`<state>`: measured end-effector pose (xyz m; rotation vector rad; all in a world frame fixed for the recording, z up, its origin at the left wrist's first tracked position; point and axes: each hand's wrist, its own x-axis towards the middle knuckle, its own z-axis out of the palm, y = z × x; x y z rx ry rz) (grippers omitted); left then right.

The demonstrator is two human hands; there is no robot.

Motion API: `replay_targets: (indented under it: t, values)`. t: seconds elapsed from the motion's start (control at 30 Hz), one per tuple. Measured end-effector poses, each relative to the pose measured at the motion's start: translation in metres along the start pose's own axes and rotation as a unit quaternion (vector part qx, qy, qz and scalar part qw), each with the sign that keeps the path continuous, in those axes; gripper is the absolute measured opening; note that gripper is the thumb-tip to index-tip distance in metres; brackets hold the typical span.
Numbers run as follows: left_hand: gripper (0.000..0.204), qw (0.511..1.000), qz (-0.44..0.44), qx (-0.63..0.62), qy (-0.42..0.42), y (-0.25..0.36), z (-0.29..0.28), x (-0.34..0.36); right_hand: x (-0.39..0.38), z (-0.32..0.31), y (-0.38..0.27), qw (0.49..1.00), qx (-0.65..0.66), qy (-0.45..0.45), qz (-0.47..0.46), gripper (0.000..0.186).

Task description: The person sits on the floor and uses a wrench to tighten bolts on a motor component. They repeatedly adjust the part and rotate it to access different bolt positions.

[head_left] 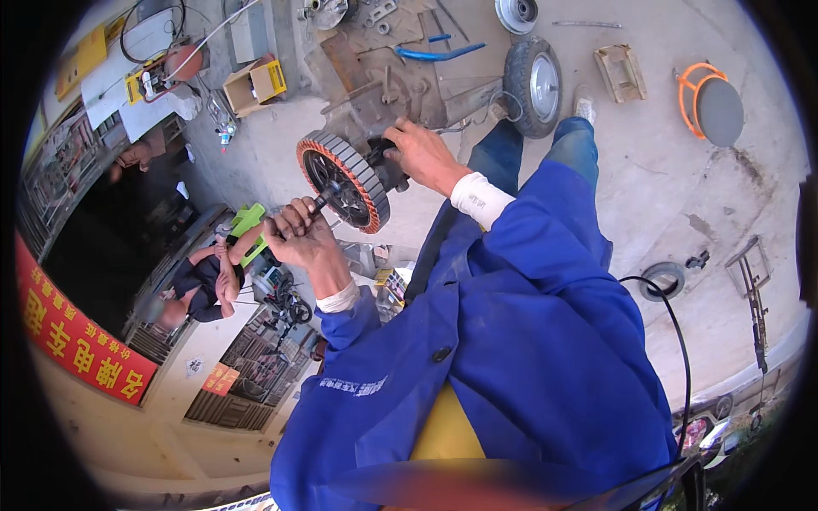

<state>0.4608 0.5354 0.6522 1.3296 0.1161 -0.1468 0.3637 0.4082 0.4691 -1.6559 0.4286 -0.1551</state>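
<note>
A hub motor stator [371, 183], a ring of grey metal teeth with copper windings along its rim, stands on edge in front of me. Its axle [324, 202] sticks out toward the left, and my left hand [302, 243] is closed round that end. On the stator's other side, my right hand [424, 157] has its fingers curled over a dark, rounded part [390, 173] next to the stator. The right fingertips are partly hidden, so how that part joins the stator cannot be made out. A rusty metal vise [375, 106] stands just beyond.
A wheel with a tyre [543, 88] stands by my feet. An orange-framed stool [711, 106], a wooden block [620, 74] and a loose tyre [663, 281] are on the floor to the right. An open cardboard box [254, 88] lies at left; a seated person [207, 281] is farther left.
</note>
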Motion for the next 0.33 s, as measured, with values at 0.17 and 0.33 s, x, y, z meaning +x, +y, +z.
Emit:
replay_targets:
  t: [0.17,0.33]
  values:
    - [0.048,0.999,-0.014,-0.001,-0.047,0.0002,0.0001,0.0001,0.0048,0.0087,0.0067,1.000,0.001,0.012,0.011,0.027]
    - [0.050,0.999,-0.003,0.022,-0.037,-0.0052,0.0072,-0.0069,0.0081,0.0032,0.0051,0.999,-0.007,0.000,0.033,0.028]
